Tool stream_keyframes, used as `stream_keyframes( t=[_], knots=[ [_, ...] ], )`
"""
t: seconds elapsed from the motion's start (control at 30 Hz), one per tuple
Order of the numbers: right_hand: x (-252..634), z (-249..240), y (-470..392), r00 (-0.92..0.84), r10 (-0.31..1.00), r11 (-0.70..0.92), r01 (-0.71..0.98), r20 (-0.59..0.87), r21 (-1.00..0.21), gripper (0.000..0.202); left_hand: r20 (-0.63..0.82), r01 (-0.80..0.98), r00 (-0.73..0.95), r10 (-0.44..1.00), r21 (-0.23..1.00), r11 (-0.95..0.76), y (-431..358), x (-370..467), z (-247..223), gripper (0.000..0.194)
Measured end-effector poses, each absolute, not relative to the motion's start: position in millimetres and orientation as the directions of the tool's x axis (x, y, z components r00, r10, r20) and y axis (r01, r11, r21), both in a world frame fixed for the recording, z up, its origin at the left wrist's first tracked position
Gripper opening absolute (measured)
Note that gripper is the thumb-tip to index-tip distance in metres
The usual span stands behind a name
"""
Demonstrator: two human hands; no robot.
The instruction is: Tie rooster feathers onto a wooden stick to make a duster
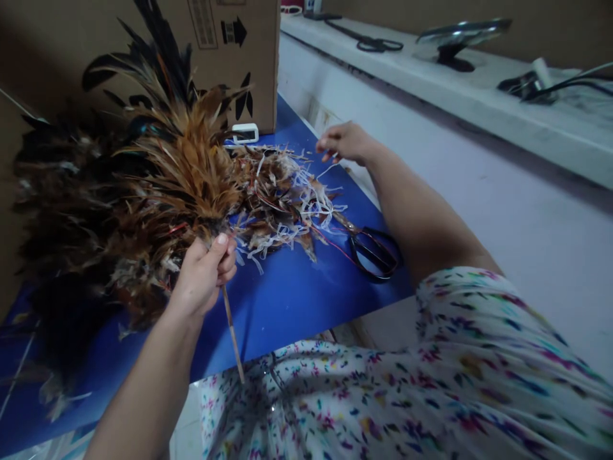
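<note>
My left hand (208,271) is closed around the base of a brown and black feather bundle (191,160), whose thin stick (232,332) sticks out below toward my lap. The long dark feathers fan upward. My right hand (342,142) is raised over the far right part of the table, its fingers curled; whether it holds anything is too small to tell. Below it lie loose feathers with pale string strips (318,198). Black-handled scissors (376,255) rest on the blue table (287,294), near my right forearm.
A cardboard box (261,57) stands at the back, with a small white device (245,133) before it. A dark feather pile (62,191) covers the left side. On the ledge (407,70) at the right are another pair of scissors (378,45), a stand (454,54) and cables.
</note>
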State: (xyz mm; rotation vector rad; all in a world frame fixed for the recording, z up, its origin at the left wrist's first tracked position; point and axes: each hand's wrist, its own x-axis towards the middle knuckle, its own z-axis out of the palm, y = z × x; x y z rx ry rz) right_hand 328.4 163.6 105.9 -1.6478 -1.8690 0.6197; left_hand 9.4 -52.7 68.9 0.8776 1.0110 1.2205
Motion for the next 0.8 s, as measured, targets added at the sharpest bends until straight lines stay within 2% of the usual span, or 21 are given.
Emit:
stream_keyframes(
  t=[0.03, 0.1, 0.17, 0.23, 0.33, 0.4, 0.47, 0.63, 0.7, 0.8],
  knots=[
    [331, 93, 170, -0.072, 0.991, 0.12, 0.853, 0.113, -0.507, 0.011, -0.136, -0.319, 0.051, 0.989, 0.936, 0.145, -53, 9, 68, 0.048],
    [336, 67, 181, -0.056, 0.995, 0.088, 0.906, 0.089, -0.414, 0.013, -0.136, -0.319, 0.055, 0.989, 0.937, 0.146, -52, 9, 67, 0.047],
    [341, 46, 190, -0.062, 0.997, 0.071, 0.962, 0.042, -0.264, 0.027, -0.142, -0.313, 0.066, 0.988, 0.937, 0.156, -52, 9, 66, 0.046],
    [345, 31, 195, -0.045, 0.999, 0.049, 0.982, 0.028, -0.182, 0.029, -0.151, -0.305, 0.075, 0.986, 0.938, 0.167, -51, 8, 66, 0.045],
    [350, 26, 199, 0.024, 0.999, -0.019, 0.988, 0.028, -0.152, 0.024, -0.154, -0.304, 0.072, 0.985, 0.937, 0.169, -51, 8, 66, 0.045],
    [353, 31, 201, 0.084, 0.995, -0.073, 0.98, 0.054, -0.185, 0.024, -0.153, -0.308, 0.068, 0.986, 0.937, 0.167, -51, 8, 67, 0.045],
    [356, 41, 201, 0.111, 0.988, -0.076, 0.957, 0.108, -0.281, 0.022, -0.154, -0.309, 0.067, 0.986, 0.936, 0.168, -51, 8, 67, 0.045],
    [358, 76, 187, 0.097, 0.973, 0.06, 0.767, 0.209, -0.638, 0.013, -0.151, -0.294, 0.085, 0.985, 0.941, 0.17, -51, 9, 65, 0.046],
    [354, 91, 176, 0.124, 0.962, 0.095, 0.685, 0.243, -0.723, 0.008, -0.137, -0.292, 0.08, 0.987, 0.944, 0.155, -50, 9, 64, 0.047],
    [346, 112, 158, 0.153, 0.931, 0.182, 0.595, 0.332, -0.783, 0.008, -0.124, -0.296, 0.07, 0.99, 0.945, 0.139, -49, 9, 63, 0.045]
  ],
)
